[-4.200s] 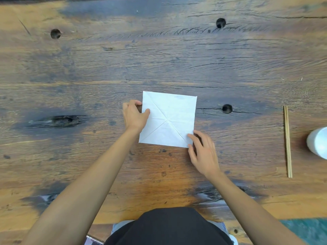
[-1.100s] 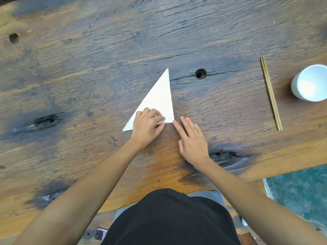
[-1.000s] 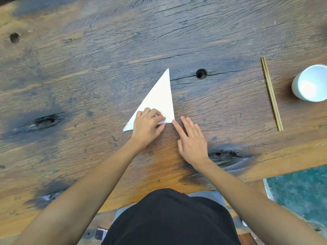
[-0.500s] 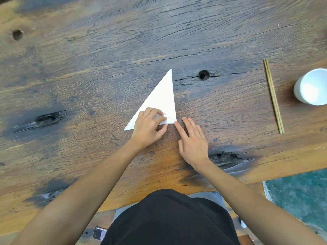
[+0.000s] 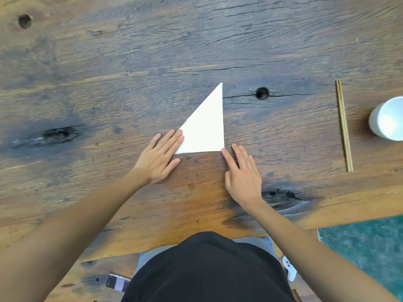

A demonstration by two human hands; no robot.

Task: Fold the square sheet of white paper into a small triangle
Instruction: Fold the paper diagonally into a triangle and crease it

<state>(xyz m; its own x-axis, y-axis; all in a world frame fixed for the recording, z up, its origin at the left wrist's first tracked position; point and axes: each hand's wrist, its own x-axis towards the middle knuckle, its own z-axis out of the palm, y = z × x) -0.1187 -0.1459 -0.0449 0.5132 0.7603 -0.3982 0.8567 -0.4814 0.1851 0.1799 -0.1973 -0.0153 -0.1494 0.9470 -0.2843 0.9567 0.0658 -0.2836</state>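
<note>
The white paper [image 5: 207, 129] lies flat on the wooden table [image 5: 152, 62], folded into a triangle with one point aimed away from me. My left hand [image 5: 159, 155] rests flat, fingers spread, over the triangle's near left corner and hides that tip. My right hand [image 5: 242, 175] lies flat on the table, its index fingertip touching the near right corner of the paper. Neither hand grips anything.
A pair of wooden chopsticks [image 5: 344, 125] lies to the right, with a white cup [image 5: 387, 118] beyond it at the right edge. Dark knot holes [image 5: 262, 93] mark the tabletop. A phone [image 5: 117, 282] lies below the near table edge by my lap.
The flat square from the oldest frame is now a triangle. In the last half second my left hand slid left along the near edge from the middle to the left corner and flattened out.
</note>
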